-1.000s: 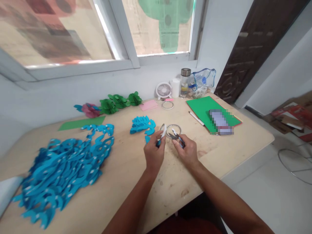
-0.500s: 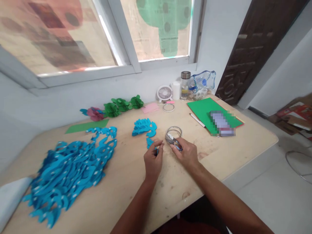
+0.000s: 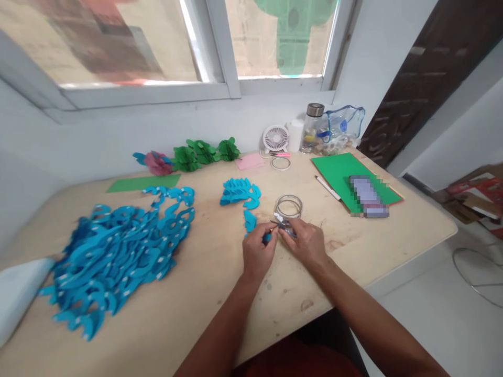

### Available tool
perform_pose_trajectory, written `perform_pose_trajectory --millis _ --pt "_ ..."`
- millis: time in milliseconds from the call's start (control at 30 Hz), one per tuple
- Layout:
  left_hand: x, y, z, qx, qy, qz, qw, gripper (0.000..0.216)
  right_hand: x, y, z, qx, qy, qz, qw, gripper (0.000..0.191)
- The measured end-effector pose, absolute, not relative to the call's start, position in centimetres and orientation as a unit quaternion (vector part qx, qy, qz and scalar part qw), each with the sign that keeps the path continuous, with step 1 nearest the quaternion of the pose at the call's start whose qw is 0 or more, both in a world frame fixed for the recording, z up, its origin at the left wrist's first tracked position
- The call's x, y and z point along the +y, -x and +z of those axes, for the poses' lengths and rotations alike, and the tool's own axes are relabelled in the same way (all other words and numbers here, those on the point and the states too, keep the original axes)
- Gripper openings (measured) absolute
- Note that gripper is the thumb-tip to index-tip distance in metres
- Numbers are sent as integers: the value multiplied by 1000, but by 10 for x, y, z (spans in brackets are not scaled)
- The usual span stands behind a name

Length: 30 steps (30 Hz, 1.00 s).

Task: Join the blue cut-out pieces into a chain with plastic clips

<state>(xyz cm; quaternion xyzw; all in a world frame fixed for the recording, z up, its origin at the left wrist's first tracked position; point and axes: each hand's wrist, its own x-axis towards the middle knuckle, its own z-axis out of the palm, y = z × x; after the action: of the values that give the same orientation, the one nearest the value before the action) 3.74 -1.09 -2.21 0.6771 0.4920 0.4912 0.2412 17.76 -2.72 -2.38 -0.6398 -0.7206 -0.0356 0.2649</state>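
Note:
My left hand [image 3: 259, 252] is closed in a pinch, with a blue paper piece [image 3: 267, 237] showing between its fingers. My right hand [image 3: 308, 243] grips a small metal tool [image 3: 288, 228] whose dark tip points left at the left fingertips; whether it is pliers or scissors I cannot tell. Both hands' fingertips nearly meet. Just behind them on the table lies a coil of wire rings [image 3: 289, 204], with a small white bit near the tool. To the left of it are a loose blue paper piece [image 3: 249, 220] and a small row of curved blue pieces [image 3: 238, 191].
A big heap of blue paper pieces [image 3: 126, 256] covers the table's left side. Green paper flowers [image 3: 202, 152], a small fan [image 3: 275, 139] and a glass bottle [image 3: 312, 131] stand along the wall. At right lie a pen [image 3: 328, 188], green sheets [image 3: 338, 167] and a phone [image 3: 367, 195].
My hands have come closer together, and the tool's tip now reaches the left fingertips. The view has shifted, so the table's things sit further right and higher.

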Motion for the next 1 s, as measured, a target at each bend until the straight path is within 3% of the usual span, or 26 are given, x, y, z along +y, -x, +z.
perform_pose_trajectory --millis 367,600,867,1000 --pt "-1 -33 -30 541 -539 539 355 27 -28 -177 -25 -737 626 -43 252 33" --pt "5 -30 -33 513 -505 540 435 24 -29 -176 -23 -760 609 -25 224 32" --pt "7 -30 -35 520 -513 537 423 21 -29 -175 -22 -768 601 -7 223 31" --pt "5 -29 -32 540 -536 537 365 17 -28 -175 -23 -770 600 -4 217 32"
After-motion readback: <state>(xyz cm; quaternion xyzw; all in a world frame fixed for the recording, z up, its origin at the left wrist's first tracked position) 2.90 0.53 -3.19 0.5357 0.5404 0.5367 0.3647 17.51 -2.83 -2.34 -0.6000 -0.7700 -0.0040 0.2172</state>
